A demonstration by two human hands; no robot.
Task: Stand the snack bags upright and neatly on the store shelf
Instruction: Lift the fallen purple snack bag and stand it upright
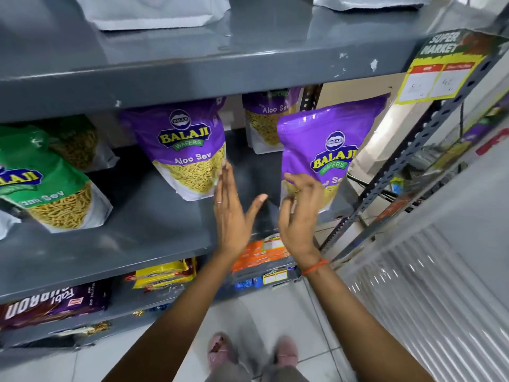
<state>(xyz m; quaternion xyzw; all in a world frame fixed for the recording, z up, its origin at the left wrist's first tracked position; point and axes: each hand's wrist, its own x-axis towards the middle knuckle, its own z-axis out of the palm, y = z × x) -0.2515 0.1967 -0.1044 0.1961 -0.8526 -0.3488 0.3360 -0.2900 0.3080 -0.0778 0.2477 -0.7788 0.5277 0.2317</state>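
Right purple bag: we found the front purple Aloo Sev bag (327, 150) standing on the grey middle shelf (132, 238) near its right end, leaning slightly, its printed face toward us.
Centre purple bag: a second purple Aloo Sev bag (184, 150) stood upright to the left of the first, with a bare strip of shelf between the two.
Rear purple bag: a third purple bag (268, 119) stood further back on the same shelf, seen through that gap and partly hidden under the shelf above.
Green bags: we noted a green sev bag (49, 186) at the left front, tilted, with another green bag (77, 144) behind it.
Right hand: our right hand (298, 216) was at the lower left corner of the right purple bag, fingers loosely curled and spread; whether they touched the bag we could not tell. It gripped nothing.
Left hand: our left hand (230, 213) was flat and wide, fingers straight, fingertips just beside the lower right edge of the centre bag, holding nothing.
Wrist: an orange thread band (315, 267) sat on the right wrist.
Upper shelf: pale bags (154, 12) stood on it.
Surroundings: a yellow price tag (440, 75) hung on the right upright; packets (165, 272) lay on the lower shelf.
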